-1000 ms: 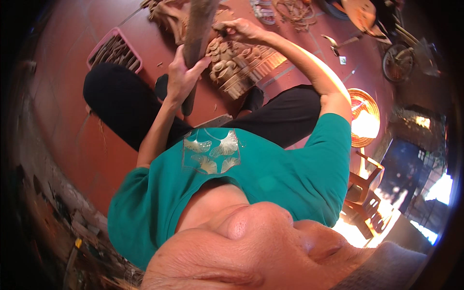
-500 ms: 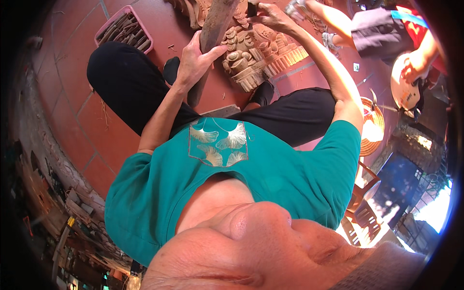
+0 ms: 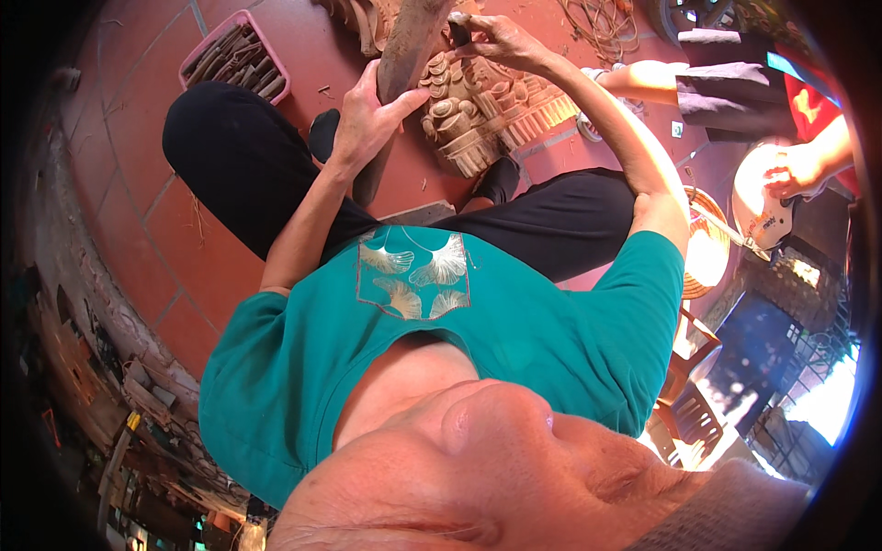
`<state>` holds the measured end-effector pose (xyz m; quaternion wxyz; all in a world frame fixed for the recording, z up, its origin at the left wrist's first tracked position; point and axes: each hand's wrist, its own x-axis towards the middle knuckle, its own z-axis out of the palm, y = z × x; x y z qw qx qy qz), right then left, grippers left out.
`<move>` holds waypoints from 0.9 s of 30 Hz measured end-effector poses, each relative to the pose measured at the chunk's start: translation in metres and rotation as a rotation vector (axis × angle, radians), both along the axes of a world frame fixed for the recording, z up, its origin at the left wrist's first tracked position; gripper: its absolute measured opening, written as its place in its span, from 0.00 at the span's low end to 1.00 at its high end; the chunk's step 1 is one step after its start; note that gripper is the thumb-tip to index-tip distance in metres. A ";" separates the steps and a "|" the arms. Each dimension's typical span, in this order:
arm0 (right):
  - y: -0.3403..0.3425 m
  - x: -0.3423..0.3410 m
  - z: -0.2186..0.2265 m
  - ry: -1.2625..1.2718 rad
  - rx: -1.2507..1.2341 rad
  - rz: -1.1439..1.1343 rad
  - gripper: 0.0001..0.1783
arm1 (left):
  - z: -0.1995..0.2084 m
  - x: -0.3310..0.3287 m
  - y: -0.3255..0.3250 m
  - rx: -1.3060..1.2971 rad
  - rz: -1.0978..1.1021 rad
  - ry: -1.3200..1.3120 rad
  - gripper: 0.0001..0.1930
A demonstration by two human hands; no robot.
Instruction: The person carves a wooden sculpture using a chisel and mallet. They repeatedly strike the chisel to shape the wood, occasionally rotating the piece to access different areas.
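Overhead, a seated person in a teal shirt and black trousers works on a red tiled floor point(image 3: 138, 119). Left hand point(image 3: 367, 115) is curled around a long, dark wooden plank point(image 3: 400, 64) that stands nearly upright between the knees. Right hand point(image 3: 491, 37) has its fingers closed on a small dark tool point(image 3: 459, 32), held at the plank's upper part. Just behind lies a carved wooden block point(image 3: 478, 119) – pale, ornate. A pink basket point(image 3: 237, 55) of wood pieces sits on the floor to the left. Another person's hand point(image 3: 795, 170) holds a round pale object at right.

sunlit red tile floor point(image 3: 175, 230)
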<state>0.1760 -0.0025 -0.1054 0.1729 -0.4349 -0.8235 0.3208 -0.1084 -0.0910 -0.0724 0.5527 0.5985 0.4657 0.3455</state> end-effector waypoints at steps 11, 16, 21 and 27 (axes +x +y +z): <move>-0.007 -0.011 0.014 -0.058 -0.008 -0.011 0.15 | 0.003 0.000 0.000 0.002 -0.004 0.003 0.24; -0.002 -0.008 -0.001 0.020 -0.059 -0.011 0.26 | 0.002 0.002 -0.002 0.026 0.035 -0.048 0.24; 0.000 -0.010 0.006 -0.091 -0.036 0.006 0.27 | -0.007 0.001 0.003 -0.011 -0.045 0.108 0.24; -0.002 -0.009 -0.001 0.073 0.040 0.029 0.20 | 0.002 0.004 -0.005 0.117 -0.003 0.046 0.29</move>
